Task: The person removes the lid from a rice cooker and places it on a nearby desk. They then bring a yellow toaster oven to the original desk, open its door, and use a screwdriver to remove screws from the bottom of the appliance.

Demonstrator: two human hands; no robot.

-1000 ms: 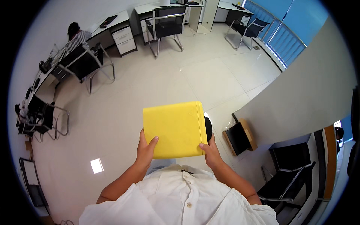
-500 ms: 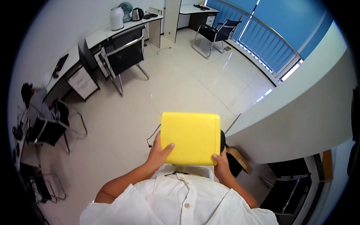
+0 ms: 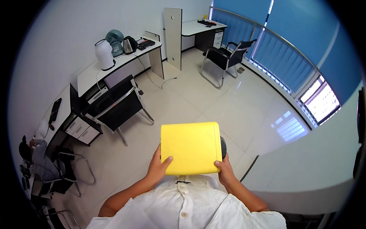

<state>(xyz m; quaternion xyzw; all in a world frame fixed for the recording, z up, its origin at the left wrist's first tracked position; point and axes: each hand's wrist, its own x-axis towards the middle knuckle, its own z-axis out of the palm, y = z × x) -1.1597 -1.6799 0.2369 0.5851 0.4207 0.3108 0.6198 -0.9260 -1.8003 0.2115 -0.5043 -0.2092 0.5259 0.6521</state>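
In front of my white shirt I carry a flat yellow square case (image 3: pixel 190 149) with rounded corners and a seam along its right edge. Its kind is not clear from above, and its underside is hidden. My left hand (image 3: pixel 158 164) grips the lower left edge, thumb on top and fingers underneath. On the lower right corner, my right hand (image 3: pixel 225 170) holds it the same way. A dark rounded object (image 3: pixel 223 147) pokes out beyond the right edge, just above my right hand; whether it is attached to the case I cannot tell.
Desks (image 3: pixel 87 79) line the left wall, bearing a white kettle-like appliance (image 3: pixel 104 55) and a metal kettle (image 3: pixel 130 45). A black chair (image 3: pixel 120 105) stands ahead left, another chair (image 3: pixel 225 57) farther off. A person (image 3: pixel 44 162) sits at far left. A pale curved wall (image 3: pixel 305 164) rises at right.
My view has shifted forward: desks, chairs and railing appear nearer, and more window shows at right. The cardboard box and chair at lower right have mostly left view. Both hands keep hold of the case.
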